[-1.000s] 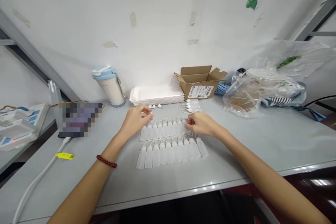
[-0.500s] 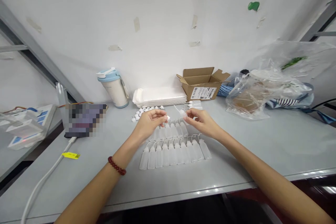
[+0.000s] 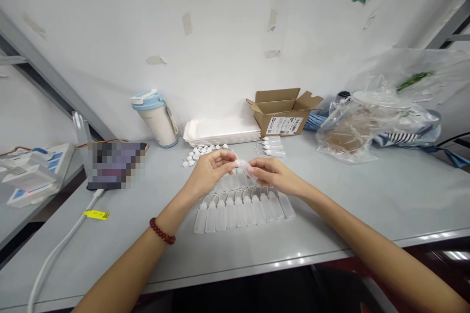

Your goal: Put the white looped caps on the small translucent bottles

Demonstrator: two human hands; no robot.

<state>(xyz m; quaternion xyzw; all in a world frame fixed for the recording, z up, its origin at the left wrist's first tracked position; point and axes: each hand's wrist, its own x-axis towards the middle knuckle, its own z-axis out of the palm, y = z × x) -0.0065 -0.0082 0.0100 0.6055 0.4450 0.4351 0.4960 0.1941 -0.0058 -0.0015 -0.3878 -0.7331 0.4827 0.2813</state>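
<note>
My right hand (image 3: 273, 173) is closed around a small translucent plastic bottle (image 3: 244, 165), held tilted with its top toward the left. The thumb and fingers of my left hand (image 3: 216, 168) pinch a small white cap (image 3: 235, 162) against the top end of that bottle; fingers partly hide the cap. Below both hands, a front row of similar bottles (image 3: 238, 212) lies side by side on the table, with thin loops at their necks. A second row of bottles (image 3: 229, 183) behind it is partly covered by my hands. Loose white caps (image 3: 194, 155) lie in a cluster behind my left hand.
More bottles (image 3: 272, 146) lie before an open cardboard box (image 3: 281, 115). Stacked white trays (image 3: 223, 132) and a tumbler (image 3: 156, 120) stand along the wall. A phone (image 3: 115, 164) with a white cable (image 3: 60, 244) is at left, a plastic bag (image 3: 352, 132) at right.
My hands have come together, the right moving left with the bottle, so the bottle's top now meets the cap in my left hand. The view has shifted slightly.
</note>
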